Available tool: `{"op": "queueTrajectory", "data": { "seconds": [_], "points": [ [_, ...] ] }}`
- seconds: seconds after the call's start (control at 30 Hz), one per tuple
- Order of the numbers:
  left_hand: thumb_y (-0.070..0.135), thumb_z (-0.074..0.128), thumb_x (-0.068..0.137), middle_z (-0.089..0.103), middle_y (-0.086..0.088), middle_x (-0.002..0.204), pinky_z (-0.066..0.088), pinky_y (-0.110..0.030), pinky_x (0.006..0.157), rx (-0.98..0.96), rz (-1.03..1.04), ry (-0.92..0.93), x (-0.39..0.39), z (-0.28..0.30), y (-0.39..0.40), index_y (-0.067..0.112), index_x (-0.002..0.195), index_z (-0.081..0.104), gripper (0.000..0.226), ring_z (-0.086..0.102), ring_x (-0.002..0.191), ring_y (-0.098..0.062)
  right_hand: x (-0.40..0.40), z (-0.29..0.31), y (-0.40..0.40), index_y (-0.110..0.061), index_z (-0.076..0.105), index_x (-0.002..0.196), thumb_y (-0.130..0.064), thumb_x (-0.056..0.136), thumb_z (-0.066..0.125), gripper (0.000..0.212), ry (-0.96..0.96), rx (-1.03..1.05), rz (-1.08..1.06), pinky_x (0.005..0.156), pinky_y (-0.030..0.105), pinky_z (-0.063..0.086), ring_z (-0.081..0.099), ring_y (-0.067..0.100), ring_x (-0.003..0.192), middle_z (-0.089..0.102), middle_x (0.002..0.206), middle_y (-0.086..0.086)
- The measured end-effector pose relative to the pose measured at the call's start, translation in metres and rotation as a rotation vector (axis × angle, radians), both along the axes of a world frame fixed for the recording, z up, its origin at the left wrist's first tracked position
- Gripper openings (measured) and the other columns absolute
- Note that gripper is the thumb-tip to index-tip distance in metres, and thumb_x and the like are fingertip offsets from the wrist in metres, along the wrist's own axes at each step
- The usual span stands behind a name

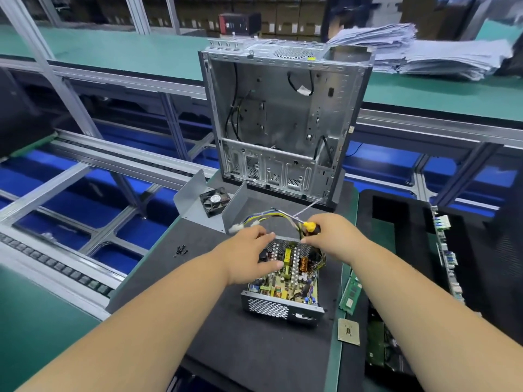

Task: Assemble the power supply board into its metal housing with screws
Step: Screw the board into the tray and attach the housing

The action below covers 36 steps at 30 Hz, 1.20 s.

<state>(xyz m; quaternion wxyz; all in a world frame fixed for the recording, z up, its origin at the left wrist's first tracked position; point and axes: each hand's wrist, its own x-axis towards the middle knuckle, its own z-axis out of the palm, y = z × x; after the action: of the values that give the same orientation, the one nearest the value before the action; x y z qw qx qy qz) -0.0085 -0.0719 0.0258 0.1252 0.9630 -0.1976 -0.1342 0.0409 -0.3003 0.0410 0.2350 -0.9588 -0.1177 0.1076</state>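
Left hand (pixel 252 254) spread flat on power supply board (pixel 285 275), right hand (pixel 328 236) gripping screwdriver (pixel 310 222) at housing's (pixel 268 306) far edge.

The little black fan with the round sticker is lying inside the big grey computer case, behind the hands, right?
Not quite. The head view shows the little black fan lying on the bent grey metal cover on the dark mat, in front of the big grey computer case, not inside it. It is indeed behind the hands, the left and the right.

perforated bare-metal housing (pixel 267 306), matt black foam mat (pixel 240 349), dull grey steel case (pixel 283 114).
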Motion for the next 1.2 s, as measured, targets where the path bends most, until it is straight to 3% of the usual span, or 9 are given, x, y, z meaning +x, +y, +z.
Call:
{"op": "queueTrajectory", "data": {
  "seconds": [0.13,0.2,0.27,0.37,0.57,0.7,0.87,1.1,1.2],
  "points": [
    [0.079,0.045,0.081,-0.001,0.005,0.162,0.014,-0.04,0.122,0.054,-0.026,0.092,-0.006,0.001,0.003,0.02,0.157,0.005,0.104,-0.002,0.149,-0.016,0.001,-0.004,0.014,-0.024,0.07,0.086,-0.034,0.08,0.078,0.014,0.012,0.037,-0.043,0.072,0.032,0.048,0.06,0.016,0.08,0.066,0.083,-0.004],
    [0.081,0.049,0.077,-0.002,0.006,0.161,0.012,-0.041,0.121,0.035,-0.033,0.07,-0.011,0.0,0.006,0.022,0.157,0.007,0.107,-0.004,0.147,-0.015,0.001,-0.007,0.014,-0.026,0.073,0.086,-0.033,0.08,0.078,0.011,0.016,0.058,-0.054,0.073,0.033,0.049,0.06,0.016,0.081,0.067,0.084,-0.005],
    [0.079,0.058,0.072,0.011,0.005,0.156,0.017,-0.039,0.119,-0.024,-0.034,0.008,-0.016,0.0,0.01,0.026,0.154,0.02,0.105,0.006,0.144,-0.016,0.0,-0.009,0.013,-0.027,0.074,0.087,-0.03,0.08,0.078,0.009,0.023,0.082,-0.055,0.076,0.034,0.051,0.061,0.017,0.083,0.067,0.086,-0.004],
    [0.073,0.073,0.061,0.037,0.005,0.126,0.032,-0.031,0.105,-0.049,-0.08,-0.068,-0.023,0.004,0.014,0.027,0.13,0.048,0.086,0.031,0.122,-0.015,-0.004,-0.011,0.012,-0.033,0.07,0.084,-0.026,0.082,0.077,0.01,0.049,0.167,-0.081,0.08,0.035,0.052,0.062,0.018,0.086,0.069,0.087,-0.006],
    [0.045,0.082,0.07,0.065,0.008,0.096,0.049,-0.028,0.08,-0.024,-0.136,0.131,-0.029,0.013,0.008,0.024,0.095,0.071,0.034,0.057,0.087,-0.008,-0.011,-0.014,0.011,-0.033,0.063,0.085,-0.018,0.085,0.074,0.019,0.036,0.301,-0.126,0.078,0.033,0.049,0.059,0.019,0.086,0.064,0.086,-0.008],
    [0.042,0.075,0.079,0.067,0.009,0.079,0.043,-0.022,0.065,0.028,-0.146,0.163,-0.03,0.014,0.006,0.022,0.088,0.073,0.022,0.052,0.068,-0.004,-0.014,-0.015,0.008,-0.03,0.065,0.09,-0.015,0.085,0.074,0.019,0.061,0.358,-0.125,0.075,0.03,0.045,0.057,0.018,0.084,0.061,0.085,-0.008],
    [0.038,0.072,0.084,0.058,0.013,0.07,0.038,-0.02,0.062,-0.027,-0.152,0.164,-0.026,0.022,0.007,0.021,0.087,0.073,0.017,0.049,0.065,-0.003,-0.014,-0.012,0.005,-0.034,0.065,0.09,-0.016,0.086,0.073,0.02,0.098,0.334,-0.101,0.064,0.025,0.042,0.055,0.015,0.076,0.062,0.084,-0.005],
    [0.034,0.066,0.091,0.063,0.011,0.071,0.041,-0.013,0.059,-0.213,-0.086,0.134,0.008,0.057,0.011,0.021,0.081,0.07,0.017,0.053,0.062,0.002,-0.004,0.001,0.013,-0.025,0.07,0.089,-0.01,0.081,0.075,0.017,0.125,0.247,-0.088,0.078,0.03,0.049,0.063,0.016,0.089,0.07,0.092,-0.005],
    [0.033,0.065,0.091,0.062,0.012,0.068,0.039,-0.014,0.06,-0.264,-0.085,0.144,0.023,0.061,0.015,0.02,0.079,0.071,0.018,0.052,0.06,0.005,0.003,0.008,0.015,-0.023,0.077,0.089,-0.008,0.083,0.074,0.017,0.297,0.358,-0.14,0.08,0.03,0.051,0.064,0.014,0.085,0.075,0.092,-0.004]
  ]
}}
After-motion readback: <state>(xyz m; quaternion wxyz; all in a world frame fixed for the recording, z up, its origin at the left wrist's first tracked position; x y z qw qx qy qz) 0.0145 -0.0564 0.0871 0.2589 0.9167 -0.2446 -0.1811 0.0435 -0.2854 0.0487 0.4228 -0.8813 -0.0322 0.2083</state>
